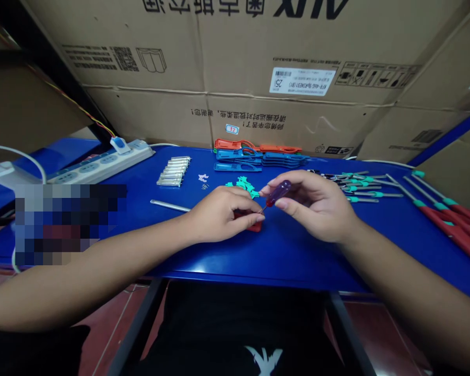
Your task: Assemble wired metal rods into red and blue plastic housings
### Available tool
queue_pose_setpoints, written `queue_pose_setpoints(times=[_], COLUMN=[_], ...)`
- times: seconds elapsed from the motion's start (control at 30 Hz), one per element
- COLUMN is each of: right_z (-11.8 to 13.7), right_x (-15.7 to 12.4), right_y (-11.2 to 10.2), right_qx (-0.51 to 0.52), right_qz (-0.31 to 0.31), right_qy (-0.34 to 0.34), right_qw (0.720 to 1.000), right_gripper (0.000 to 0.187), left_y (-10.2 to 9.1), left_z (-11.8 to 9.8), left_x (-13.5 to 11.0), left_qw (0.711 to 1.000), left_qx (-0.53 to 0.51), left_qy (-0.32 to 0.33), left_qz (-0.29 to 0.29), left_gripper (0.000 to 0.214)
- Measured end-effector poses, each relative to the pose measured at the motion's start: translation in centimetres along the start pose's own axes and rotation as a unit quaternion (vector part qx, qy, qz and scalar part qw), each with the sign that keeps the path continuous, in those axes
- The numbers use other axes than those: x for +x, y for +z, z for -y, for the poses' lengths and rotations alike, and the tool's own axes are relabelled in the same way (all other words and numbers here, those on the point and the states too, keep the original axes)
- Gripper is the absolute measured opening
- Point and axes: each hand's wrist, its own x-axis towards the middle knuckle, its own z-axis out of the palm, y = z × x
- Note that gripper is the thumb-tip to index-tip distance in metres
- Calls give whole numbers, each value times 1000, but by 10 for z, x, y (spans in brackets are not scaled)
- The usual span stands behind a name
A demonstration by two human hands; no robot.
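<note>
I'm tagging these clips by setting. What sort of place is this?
Likely an assembly bench in a storeroom: blue table with rows of screwdrivers and stacked plastic parts, cardboard cartons behind; left hand pinches a red part, right hand a purple screwdriver.

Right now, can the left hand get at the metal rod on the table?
Probably yes. The metal rod lies on the bare blue table just beside the left hand, with nothing between them. But that hand is pinching a red piece, so it isn't free.

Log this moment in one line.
left hand: pinches red part | right hand: holds purple screwdriver, tip at red part | on blue table
</note>
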Motion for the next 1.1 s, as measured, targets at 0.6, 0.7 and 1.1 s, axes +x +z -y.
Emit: queue_pose_setpoints(times=[0.6,0.7,1.1], right_z=[-19,-19,-13], right_x=[1,1,-4], right_y=[9,9,9], right_qx=[88,83,30], right_qz=[-1,0,59], right_qy=[42,44,8], right_qw=[995,996,998], right_gripper=[25,26,26], left_y=[5,4,6], left_z=[19,19,20], left_x=[0,1,-1], left_qw=[986,986,988], left_qx=[1,4,-4], left_qy=[-80,-79,-78], left_qz=[149,148,135], left_gripper=[27,26,25])
